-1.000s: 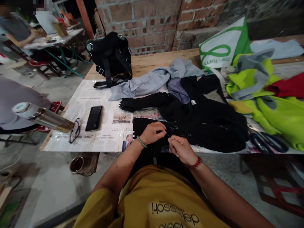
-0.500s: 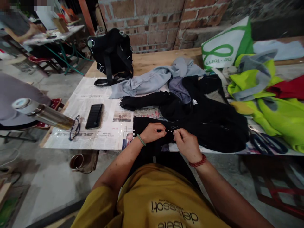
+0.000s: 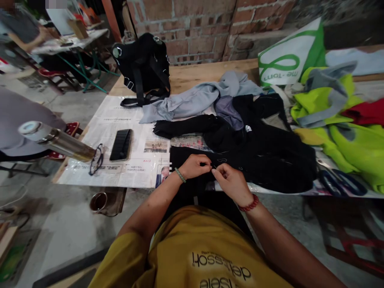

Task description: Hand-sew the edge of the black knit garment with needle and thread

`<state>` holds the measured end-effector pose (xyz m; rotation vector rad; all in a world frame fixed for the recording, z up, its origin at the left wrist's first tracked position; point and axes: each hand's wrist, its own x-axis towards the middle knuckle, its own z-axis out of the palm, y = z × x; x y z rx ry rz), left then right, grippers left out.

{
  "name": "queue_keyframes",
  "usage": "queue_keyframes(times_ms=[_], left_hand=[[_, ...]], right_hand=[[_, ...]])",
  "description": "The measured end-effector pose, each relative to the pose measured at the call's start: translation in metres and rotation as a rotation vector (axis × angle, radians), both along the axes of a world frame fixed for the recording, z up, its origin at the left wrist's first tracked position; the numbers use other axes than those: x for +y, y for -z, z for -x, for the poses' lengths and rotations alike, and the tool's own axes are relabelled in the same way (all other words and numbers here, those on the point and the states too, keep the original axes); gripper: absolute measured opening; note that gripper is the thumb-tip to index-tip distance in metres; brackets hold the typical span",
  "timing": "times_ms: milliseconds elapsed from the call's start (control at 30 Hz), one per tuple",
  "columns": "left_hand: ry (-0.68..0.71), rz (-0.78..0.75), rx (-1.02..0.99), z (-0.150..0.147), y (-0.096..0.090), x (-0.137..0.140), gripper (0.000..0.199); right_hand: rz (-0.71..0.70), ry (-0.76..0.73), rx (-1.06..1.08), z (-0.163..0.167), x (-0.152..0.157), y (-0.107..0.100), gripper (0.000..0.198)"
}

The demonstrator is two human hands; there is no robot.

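Note:
Over the near edge of the table lies a black garment (image 3: 270, 160) with a small white mark and light thread (image 3: 222, 155) across its dark cloth. My left hand (image 3: 196, 166), a green bead bracelet at its wrist, is closed in a pinch above the garment's left end; what its fingertips hold is too small to make out. Close on its right, my right hand (image 3: 231, 180) pinches a sewing needle (image 3: 213, 167), of which only a tiny bright bit shows. The fingertips of both hands are almost together.
Scissors (image 3: 339, 180) lie at right beside yellow-green clothes (image 3: 345, 148). A phone (image 3: 121, 145), glasses (image 3: 96, 160) and a steel flask (image 3: 57, 142) stand or lie at left. Behind are a grey cloth (image 3: 186, 100), a black backpack (image 3: 147, 64) and a green-white bag (image 3: 291, 56). Another person sits at left.
My right hand has moved slightly left toward my left hand, and less of the needle shows between them. The whole view has shifted a little.

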<state>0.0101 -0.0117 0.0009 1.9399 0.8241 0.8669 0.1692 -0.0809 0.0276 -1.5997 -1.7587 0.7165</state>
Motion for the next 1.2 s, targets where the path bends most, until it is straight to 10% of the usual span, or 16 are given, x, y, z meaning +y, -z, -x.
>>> queue_keyframes(times_ms=[300, 800, 967, 1200], left_hand=[[0.035, 0.050, -0.033, 0.000, -0.004, -0.001, 0.012], [0.022, 0.175, -0.064, 0.003, -0.006, 0.003, 0.013], [0.048, 0.202, -0.077, 0.004, -0.005, 0.004, 0.012], [0.102, 0.222, -0.114, 0.005, -0.004, 0.004, 0.016]], right_hand=[[0.197, 0.146, 0.505, 0.005, 0.004, 0.013, 0.025], [0.371, -0.122, 0.965, -0.002, 0.006, -0.001, 0.038], [0.209, -0.063, 0.694, 0.000, 0.010, 0.011, 0.026], [-0.451, -0.013, 0.052, 0.004, 0.011, 0.015, 0.019]])
